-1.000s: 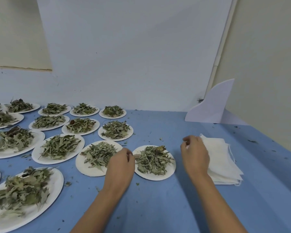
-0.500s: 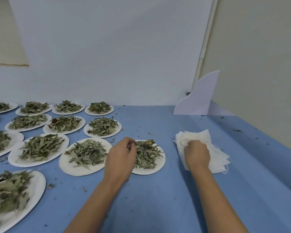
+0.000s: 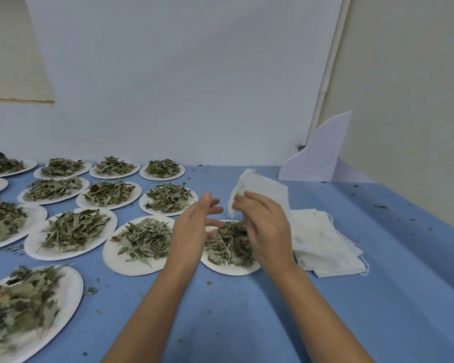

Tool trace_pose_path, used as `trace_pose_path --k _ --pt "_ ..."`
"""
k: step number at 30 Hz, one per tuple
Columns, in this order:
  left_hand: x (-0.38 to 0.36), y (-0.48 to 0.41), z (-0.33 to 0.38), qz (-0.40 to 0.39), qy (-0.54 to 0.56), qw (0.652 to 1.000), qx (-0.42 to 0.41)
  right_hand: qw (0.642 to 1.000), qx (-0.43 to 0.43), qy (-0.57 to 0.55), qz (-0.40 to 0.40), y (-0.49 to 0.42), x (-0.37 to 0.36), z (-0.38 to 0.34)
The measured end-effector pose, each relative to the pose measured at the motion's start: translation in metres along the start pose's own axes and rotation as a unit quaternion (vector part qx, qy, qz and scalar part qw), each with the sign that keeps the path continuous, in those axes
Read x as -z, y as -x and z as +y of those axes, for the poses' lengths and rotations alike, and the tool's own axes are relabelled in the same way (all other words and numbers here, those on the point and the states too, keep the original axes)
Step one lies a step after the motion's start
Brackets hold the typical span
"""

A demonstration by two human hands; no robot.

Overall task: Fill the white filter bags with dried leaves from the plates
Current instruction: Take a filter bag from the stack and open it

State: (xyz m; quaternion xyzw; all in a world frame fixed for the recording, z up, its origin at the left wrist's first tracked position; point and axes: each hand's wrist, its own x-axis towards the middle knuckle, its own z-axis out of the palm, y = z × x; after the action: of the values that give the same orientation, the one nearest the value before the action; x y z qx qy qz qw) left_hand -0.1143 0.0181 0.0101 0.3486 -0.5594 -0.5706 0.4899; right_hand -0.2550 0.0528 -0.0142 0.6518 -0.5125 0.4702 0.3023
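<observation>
My right hand (image 3: 266, 226) pinches one white filter bag (image 3: 262, 191) and holds it up above the nearest paper plate (image 3: 228, 269) of dried leaves (image 3: 228, 244). My left hand (image 3: 194, 227) hovers over the plate's left edge, fingers spread and straight, holding nothing, its fingertips close to the bag's lower corner. The stack of white filter bags (image 3: 325, 242) with thin strings lies on the blue table just right of that plate, partly hidden by my right hand.
Several white paper plates of dried leaves cover the left half of the blue table (image 3: 247, 323), the closest one (image 3: 139, 244) beside my left hand. A white curved card (image 3: 323, 153) stands at the back right against the wall. Leaf crumbs are scattered on the table.
My right hand lifted one filter bag off the stack and brought it left over the nearest plate. My left hand left the leaves, rose and opened its fingers toward the bag.
</observation>
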Motion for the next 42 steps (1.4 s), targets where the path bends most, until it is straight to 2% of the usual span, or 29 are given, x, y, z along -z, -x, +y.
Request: trace_pose_path --k 2,5,13,15,18,21,25,28,34,38,42 --pt "0.003 -0.001 0.004 0.001 0.001 1.000 -0.017 0.999 0.019 -0.013 -0.026 0.001 -0.005 -0.006" --pt "0.008 -0.002 0.003 0.046 -0.038 0.997 -0.057 0.998 0.037 -0.007 -0.051 0.002 -0.008 -0.007" --pt "0.010 -0.006 -0.001 0.063 -0.103 0.990 -0.074 0.995 0.089 -0.001 -0.046 -0.001 -0.014 -0.006" --pt "0.009 -0.007 -0.004 0.081 -0.101 0.989 -0.073 0.997 0.053 -0.021 -0.054 0.001 -0.014 -0.005" --pt "0.009 -0.008 -0.006 0.103 -0.048 0.992 -0.049 0.988 -0.118 -0.032 -0.091 0.006 -0.007 0.000" --pt "0.009 -0.008 -0.004 0.101 0.005 0.994 -0.034 0.952 -0.262 0.045 -0.153 0.015 0.002 0.019" --pt "0.008 -0.007 -0.001 0.108 0.032 0.992 -0.048 0.887 -0.389 0.104 -0.225 0.023 0.011 0.044" --pt "0.009 -0.007 0.000 0.110 0.046 0.992 -0.049 0.865 -0.397 0.132 -0.278 0.025 0.014 0.053" --pt "0.004 -0.005 0.000 0.105 0.057 0.993 -0.020 0.847 -0.365 0.161 -0.352 0.033 0.015 0.063" --pt "-0.003 -0.008 0.000 0.098 0.041 0.994 -0.025 0.826 -0.372 0.217 -0.365 0.034 0.013 0.066" --pt "-0.013 -0.014 0.001 0.091 0.051 0.994 -0.028 0.822 -0.383 0.252 -0.338 0.034 0.012 0.066"
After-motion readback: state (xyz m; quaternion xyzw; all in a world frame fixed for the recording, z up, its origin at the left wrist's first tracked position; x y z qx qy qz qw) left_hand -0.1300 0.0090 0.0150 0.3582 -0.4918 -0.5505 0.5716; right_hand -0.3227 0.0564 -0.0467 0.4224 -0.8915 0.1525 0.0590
